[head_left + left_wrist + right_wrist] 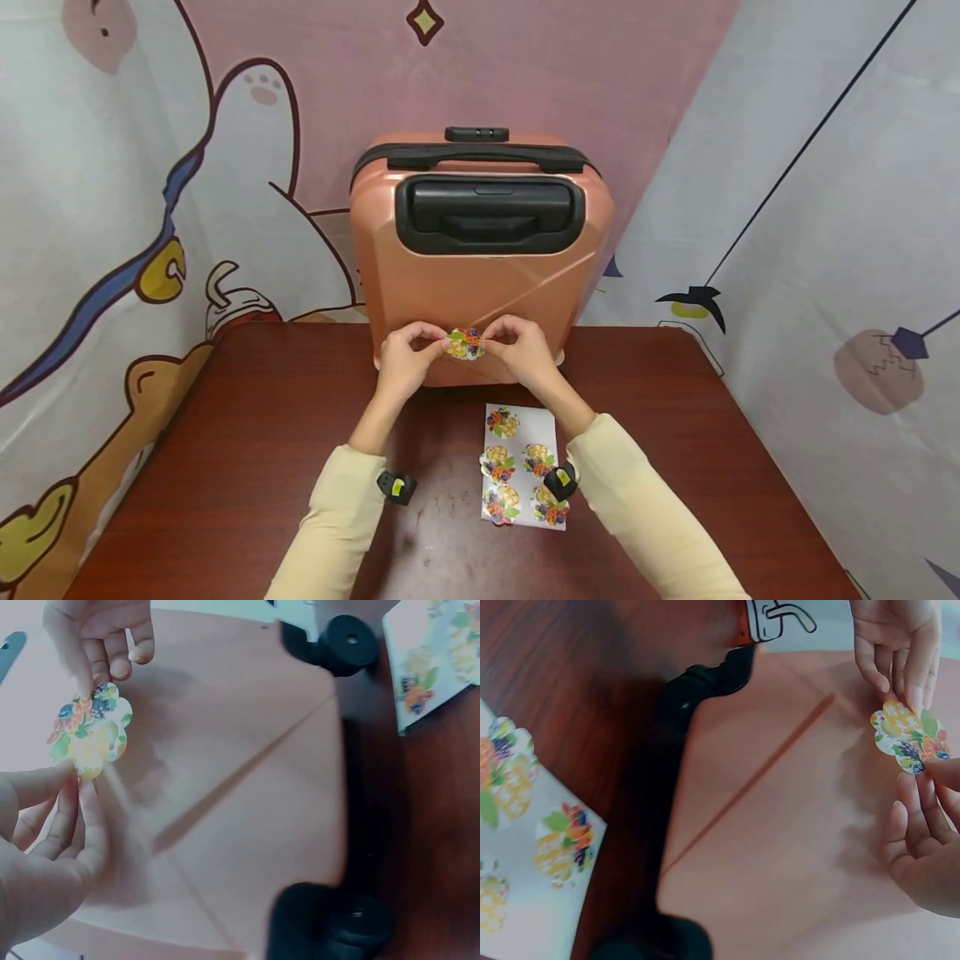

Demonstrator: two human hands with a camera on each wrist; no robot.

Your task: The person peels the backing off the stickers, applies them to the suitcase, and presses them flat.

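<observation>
Both hands hold one scallop-edged sticker (465,343) printed with fruit and leaves, in front of the lower face of an upright orange-pink suitcase (480,287). My left hand (402,360) pinches its left edge between thumb and fingers. The right hand (525,350) pinches the opposite edge. In the left wrist view, the sticker (91,731) stands off the suitcase shell (225,750) and throws a shadow on it. The right wrist view shows the sticker (909,736) between the fingertips of both hands.
A white sheet (521,525) with several similar fruit stickers lies on the dark red wooden table (300,417), below the right forearm. The suitcase's black handle (491,212) faces me near its top. Behind it hangs a cartoon-printed cloth (600,75). Black wheels (351,643) show at the suitcase's base.
</observation>
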